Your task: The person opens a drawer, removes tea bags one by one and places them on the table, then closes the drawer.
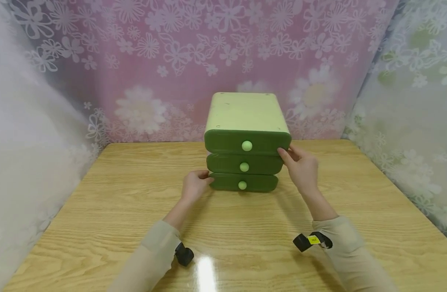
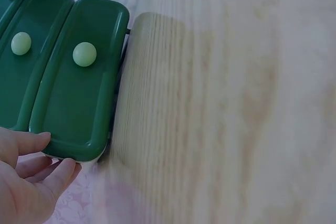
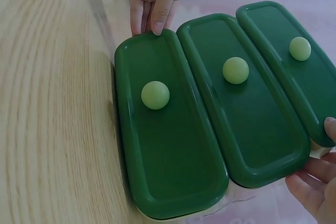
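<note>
Operator: Where is the drawer unit?

Spotter: Right in front of you, upright on the bench. It lies at two o'clock from your left grip and at ten o'clock from your right grip. The long axis of its fronts runs from nine to three.

Operator: Which side is nearer?

Spotter: Neither; you are touching it with both. My judgement is that a move turns on the diagonal: you have it low on the nine o'clock side, high on the three.

Operator: What does each one hold?

Spotter: Your left pinches the end of the bottom drawer, thumb on its face, fingers behind. Your right pinches the end of the top drawer likewise; you can't be sure whether those fingers also touch the middle drawer.

Operator: And the count?

Spotter: You have one unit, three green drawers and three pale knobs, one per front. Beyond it, two grips, two black wrist devices at seven and five o'clock, two light sleeves, one bench, and a flowered curtain at twelve.
</note>
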